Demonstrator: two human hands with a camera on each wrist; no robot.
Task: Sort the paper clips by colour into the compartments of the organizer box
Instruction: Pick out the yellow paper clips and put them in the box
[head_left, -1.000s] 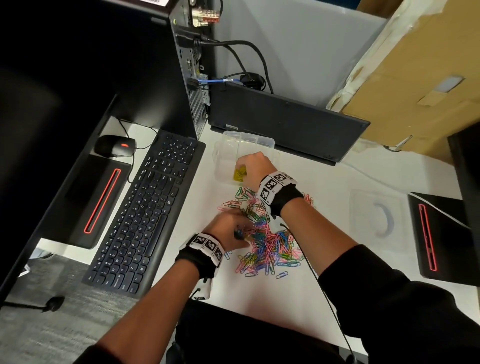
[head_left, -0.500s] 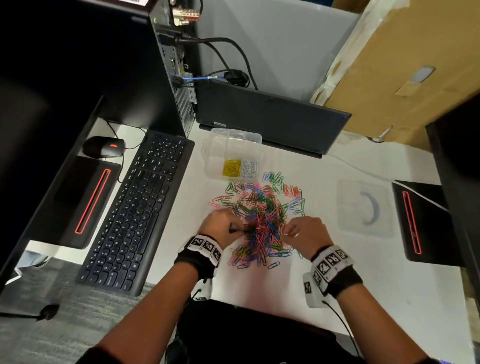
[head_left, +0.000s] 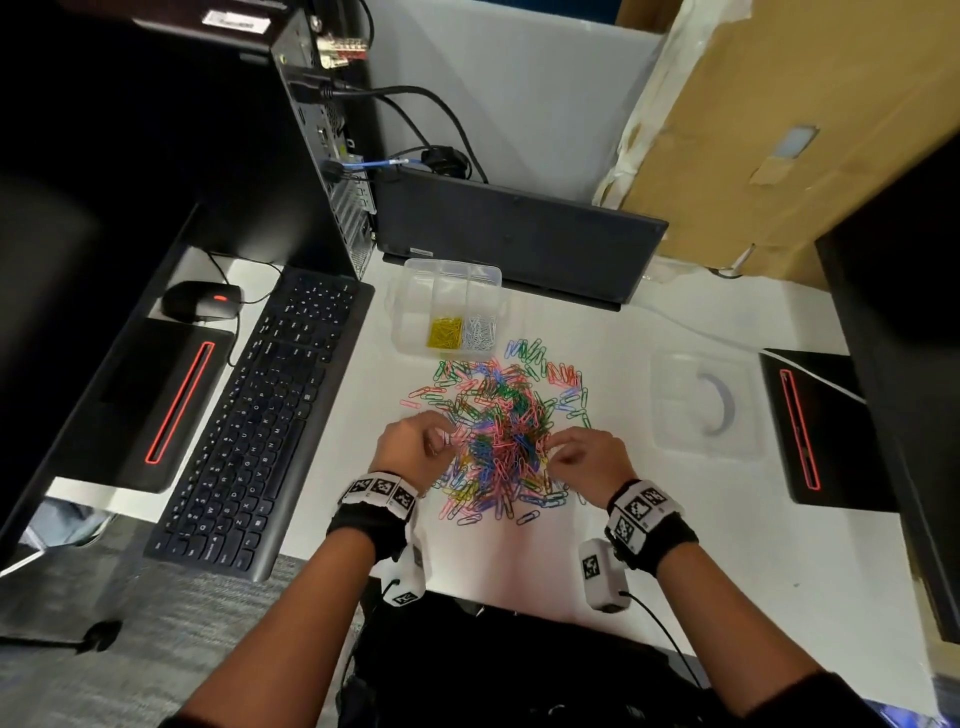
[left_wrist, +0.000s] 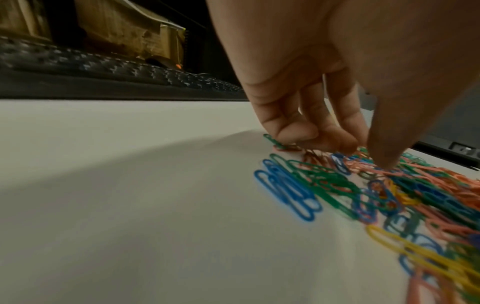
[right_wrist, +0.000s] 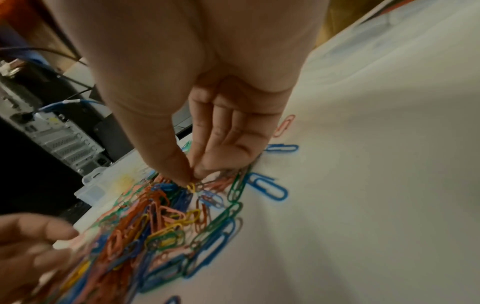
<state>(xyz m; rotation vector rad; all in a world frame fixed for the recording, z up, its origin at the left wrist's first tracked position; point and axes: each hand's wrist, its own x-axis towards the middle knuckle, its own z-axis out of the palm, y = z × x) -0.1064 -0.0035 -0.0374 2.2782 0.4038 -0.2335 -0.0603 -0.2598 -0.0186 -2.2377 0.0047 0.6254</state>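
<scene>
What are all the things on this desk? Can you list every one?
paper clip pile: many, mixed blue, green, pink, orange, yellow; desk middle
organizer box: one, clear; behind the pile
yellow clips: one batch; front compartment of the box
white clips: one batch; compartment to the right of the yellow
clear lid: one; right of the pile
keyboard: one, black; left of the pile
mouse: one, black; far left
computer tower: one, black; back left
cardboard box: one, brown; back right
left hand: at the pile's left edge, fingertips on clips
right hand: pinching a yellow clip
</scene>
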